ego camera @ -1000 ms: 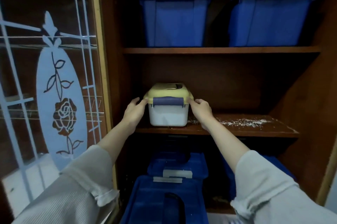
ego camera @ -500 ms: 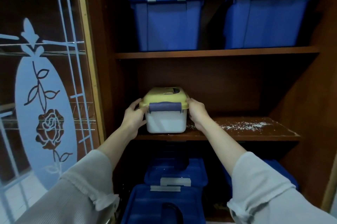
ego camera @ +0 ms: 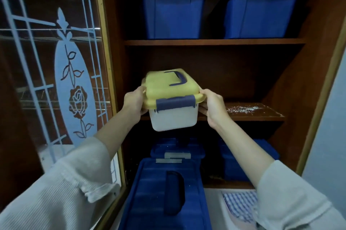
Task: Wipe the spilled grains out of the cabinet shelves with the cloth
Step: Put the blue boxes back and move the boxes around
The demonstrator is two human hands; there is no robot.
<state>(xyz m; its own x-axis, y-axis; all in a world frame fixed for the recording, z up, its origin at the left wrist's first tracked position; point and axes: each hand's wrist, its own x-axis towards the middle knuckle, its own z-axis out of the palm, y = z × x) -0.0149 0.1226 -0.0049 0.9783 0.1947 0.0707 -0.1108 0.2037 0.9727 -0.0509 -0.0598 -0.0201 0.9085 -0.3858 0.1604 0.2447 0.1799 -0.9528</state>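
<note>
One patch of spilled grains (ego camera: 243, 109) lies on the middle shelf (ego camera: 269, 113), stretched side to side, at 3 o'clock from the right hand (ego camera: 213, 107), the nearer one. One checked cloth (ego camera: 241, 205) lies low at 5 o'clock. That hand and the left hand (ego camera: 133, 101) curl fingers round one yellow-lidded box (ego camera: 172, 102). Two blue bins (ego camera: 172, 12) sit at 12 o'clock.

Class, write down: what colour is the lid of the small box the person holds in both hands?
Yellow lid, seen best in the head view.

No readable text, labels, brands or numbers anywhere.
</note>
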